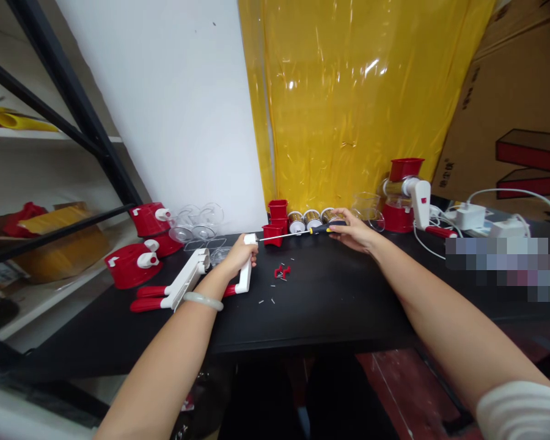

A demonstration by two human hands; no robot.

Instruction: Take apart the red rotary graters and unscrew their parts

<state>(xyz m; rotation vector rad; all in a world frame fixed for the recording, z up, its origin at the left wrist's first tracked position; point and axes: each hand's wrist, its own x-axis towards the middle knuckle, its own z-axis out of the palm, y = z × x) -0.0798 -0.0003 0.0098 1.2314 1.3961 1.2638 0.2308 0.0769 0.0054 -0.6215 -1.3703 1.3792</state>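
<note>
My left hand (242,254) is closed around a white crank handle (244,276) with a red grip, held upright over the black table. In my right hand (352,232) is a screwdriver (319,229) with a dark blue and yellow handle, lying nearly level. Its long shaft points left, and the tip meets the top end of the crank handle; the exact contact is too small to tell. Below, on the table, lie small red plastic pieces (282,271) and several loose screws (272,300). Two more white crank handles (187,276) with red grips rest left of my left wrist.
Red bases (132,264) and clear plastic parts (197,223) stand at the left. Red hoppers (277,220) and metal drums (312,221) line the back. An assembled red and white grater (401,198) stands right, near white chargers (471,215) and cables. A black shelf frame (68,104) borders the left.
</note>
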